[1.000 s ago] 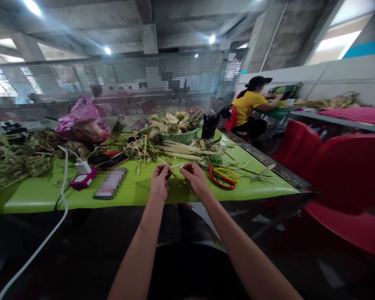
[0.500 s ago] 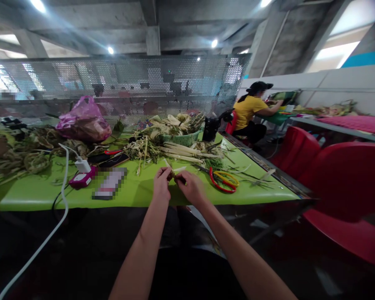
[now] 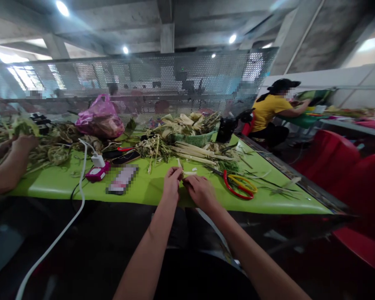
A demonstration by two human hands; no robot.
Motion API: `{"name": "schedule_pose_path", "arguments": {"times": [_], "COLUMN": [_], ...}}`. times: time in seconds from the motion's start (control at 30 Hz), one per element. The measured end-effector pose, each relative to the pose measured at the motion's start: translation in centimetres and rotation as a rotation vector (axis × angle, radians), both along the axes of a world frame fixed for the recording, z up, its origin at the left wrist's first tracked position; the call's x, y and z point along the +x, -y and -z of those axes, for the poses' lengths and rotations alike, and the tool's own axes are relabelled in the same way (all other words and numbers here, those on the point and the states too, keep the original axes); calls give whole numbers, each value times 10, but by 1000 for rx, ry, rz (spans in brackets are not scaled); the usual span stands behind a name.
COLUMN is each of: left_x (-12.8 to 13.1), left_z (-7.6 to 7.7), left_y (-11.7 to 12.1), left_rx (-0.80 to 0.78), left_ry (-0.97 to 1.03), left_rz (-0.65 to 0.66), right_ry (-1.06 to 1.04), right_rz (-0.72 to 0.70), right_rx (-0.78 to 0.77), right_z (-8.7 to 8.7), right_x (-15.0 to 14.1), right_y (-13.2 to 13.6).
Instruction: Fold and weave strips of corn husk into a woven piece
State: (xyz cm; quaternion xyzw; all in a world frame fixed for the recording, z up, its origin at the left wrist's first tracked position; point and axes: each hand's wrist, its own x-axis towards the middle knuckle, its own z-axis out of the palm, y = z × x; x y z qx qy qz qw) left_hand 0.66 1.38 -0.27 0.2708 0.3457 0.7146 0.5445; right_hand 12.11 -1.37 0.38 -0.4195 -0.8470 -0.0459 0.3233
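Since the earlier frame, the view has swung leftward, and more of a neighbouring worker's hands (image 3: pixel 25 143) has come in at far left, over a leafy heap. The right grip (image 3: pixel 203 191) now lies flatter, knuckles up.

Largest item inspected: the green tabletop (image 3: pixel 150 183), littered at its far side and bare along the near edge. On it, far left, stands a purple plastic bag (image 3: pixel 100 118); far centre, a green basket (image 3: pixel 193 139) heaped with dry husks. Pale stalks (image 3: pixel 195 154) lie just nearer than the basket. Red-and-yellow scissors (image 3: pixel 226 175) rest to the right of the hands, blades towards the stalks; noted as well apart from the wrists, and best left so.

Both forearms reach in from the near side. The left grip (image 3: pixel 172 181) is pinched on a small pale plant piece (image 3: pixel 179 163), which stands up from the fingertips at near centre. The right grip is bent in beside it; I cannot tell whether its fingers are closed on anything.

Smallest item: a white scrap (image 3: pixel 194 169) just beyond the right fingers.

Handling, in my judgement: pinch close to the point being worked, pull in short, even strokes along the fibre, and brace both wrists low; a hard tug could snap so thin a piece.
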Motion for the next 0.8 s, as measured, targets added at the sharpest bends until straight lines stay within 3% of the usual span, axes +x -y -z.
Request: {"name": "schedule_pose_path", "arguments": {"times": [0.17,0.4,0.5,0.6,0.7,0.8], "left_x": [-3,-9,-9,-7,-4,2], "left_z": [-6,-15,-22,-31,-41,-48], "left_y": [3,-10,-24,-38,-52,-65], "left_rx": [12,-67,-73,-61,-49,-36], "left_ry": [-14,-90,-126,-144,-167,-226], "left_rz": [70,235,276,320,371,436], "right_ry": [-79,83,133,136,114,8], "right_rz": [42,103,132,257,360,309], "right_rx": [-29,-111,-124,-73,-20,-38], "right_z": [-4,-6,-3,1,-7,-30], "right_x": [29,120,157,185,194,180], "right_y": [3,7,-2,-18,-34,-49]}}
